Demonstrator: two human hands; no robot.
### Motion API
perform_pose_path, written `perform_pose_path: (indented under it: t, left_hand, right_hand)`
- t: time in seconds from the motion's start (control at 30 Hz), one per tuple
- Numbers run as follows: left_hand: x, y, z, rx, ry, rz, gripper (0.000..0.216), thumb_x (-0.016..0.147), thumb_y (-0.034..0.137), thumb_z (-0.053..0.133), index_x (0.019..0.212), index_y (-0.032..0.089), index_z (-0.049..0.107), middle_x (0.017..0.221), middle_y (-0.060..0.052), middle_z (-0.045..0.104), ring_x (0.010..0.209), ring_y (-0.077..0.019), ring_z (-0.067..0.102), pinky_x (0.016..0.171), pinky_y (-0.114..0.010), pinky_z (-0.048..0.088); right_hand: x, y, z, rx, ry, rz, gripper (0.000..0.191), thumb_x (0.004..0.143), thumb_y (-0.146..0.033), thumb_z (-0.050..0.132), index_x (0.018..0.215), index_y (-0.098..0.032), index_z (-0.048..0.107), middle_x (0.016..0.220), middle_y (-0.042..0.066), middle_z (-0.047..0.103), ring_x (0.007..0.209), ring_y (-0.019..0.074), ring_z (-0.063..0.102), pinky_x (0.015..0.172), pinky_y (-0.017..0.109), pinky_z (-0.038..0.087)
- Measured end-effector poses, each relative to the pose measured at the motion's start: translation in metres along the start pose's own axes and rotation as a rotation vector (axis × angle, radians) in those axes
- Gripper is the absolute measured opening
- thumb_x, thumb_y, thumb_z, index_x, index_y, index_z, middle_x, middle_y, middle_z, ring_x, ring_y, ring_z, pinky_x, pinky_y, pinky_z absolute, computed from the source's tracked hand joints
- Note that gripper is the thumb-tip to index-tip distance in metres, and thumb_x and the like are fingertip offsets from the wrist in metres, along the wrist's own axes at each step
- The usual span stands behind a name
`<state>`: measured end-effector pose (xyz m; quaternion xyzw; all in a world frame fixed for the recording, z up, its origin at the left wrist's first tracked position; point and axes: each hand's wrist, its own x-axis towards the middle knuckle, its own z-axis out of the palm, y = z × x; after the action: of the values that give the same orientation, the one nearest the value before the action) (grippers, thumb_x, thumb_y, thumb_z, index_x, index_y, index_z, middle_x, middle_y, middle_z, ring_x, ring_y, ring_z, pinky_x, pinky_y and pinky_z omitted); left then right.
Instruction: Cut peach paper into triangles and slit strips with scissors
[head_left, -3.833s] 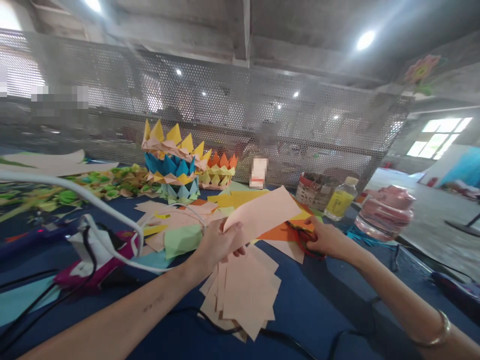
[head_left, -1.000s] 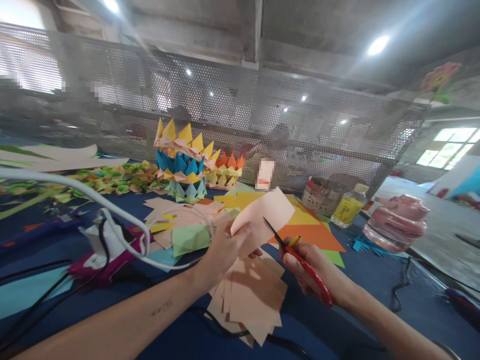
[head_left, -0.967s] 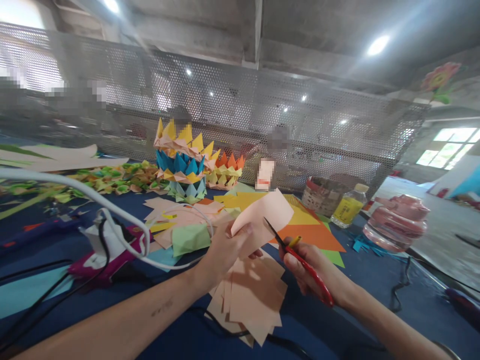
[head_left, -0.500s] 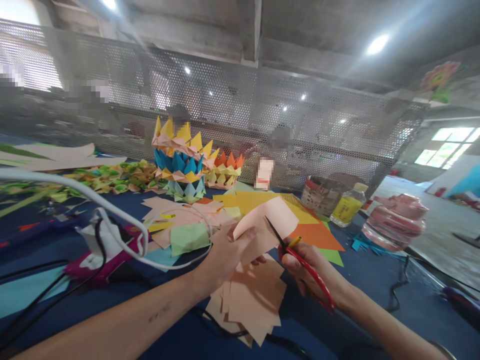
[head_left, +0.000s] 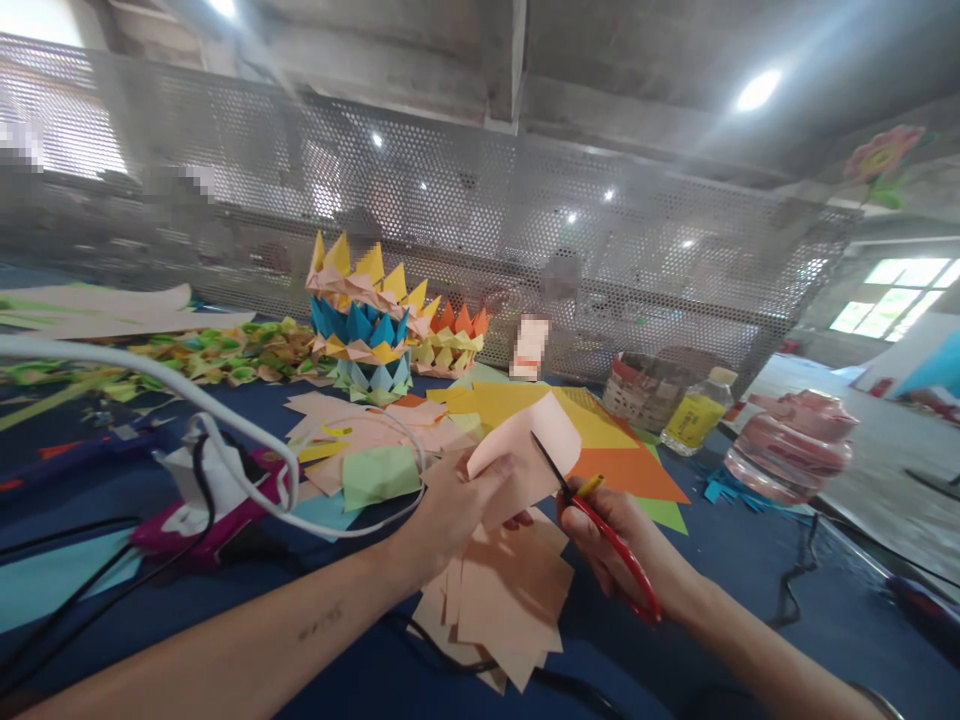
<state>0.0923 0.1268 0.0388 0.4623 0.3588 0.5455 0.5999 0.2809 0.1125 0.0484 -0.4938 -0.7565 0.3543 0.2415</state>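
Hands meet mid-table: left hand point(head_left: 450, 505) pinching peach paper point(head_left: 525, 455), right hand point(head_left: 607, 540) gripping scissors point(head_left: 600, 530).

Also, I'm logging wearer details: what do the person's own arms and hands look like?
Both forearms are bare, no sleeves in view. The left hand and right hand wear no gloves, and no rings show. The left forearm has a small dark mark. At the bottom edge a thin band seems to circle the right wrist, only partly in view.
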Motion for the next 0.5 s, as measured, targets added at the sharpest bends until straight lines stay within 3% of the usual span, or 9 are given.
perform_pose_path:
  t: [0.23, 0.5]
  left_hand:
    - [0.001, -0.002, 0.0, -0.012, -0.025, -0.01, 0.036, 0.068, 0.043, 0.067, 0.082, 0.011, 0.059, 0.052, -0.004, 0.064, 0.044, -0.0172, 0.061, 0.044, -0.026, 0.05]
    - [-0.004, -0.002, 0.002, -0.066, -0.069, -0.079, 0.038, 0.064, 0.042, 0.072, 0.082, 0.01, 0.061, 0.06, -0.007, 0.067, 0.045, -0.0169, 0.062, 0.043, -0.025, 0.049]
  right_hand:
    - [-0.004, -0.012, -0.001, -0.045, -0.014, -0.064, 0.056, 0.078, -0.075, 0.033, 0.072, -0.02, 0.041, 0.044, -0.004, 0.049, 0.035, 0.0094, 0.046, 0.035, 0.019, 0.032]
    - [-0.002, 0.0, 0.001, -0.01, 0.011, -0.089, 0.053, 0.082, -0.07, 0.032, 0.066, -0.021, 0.04, 0.04, -0.005, 0.046, 0.032, 0.008, 0.043, 0.033, 0.018, 0.028]
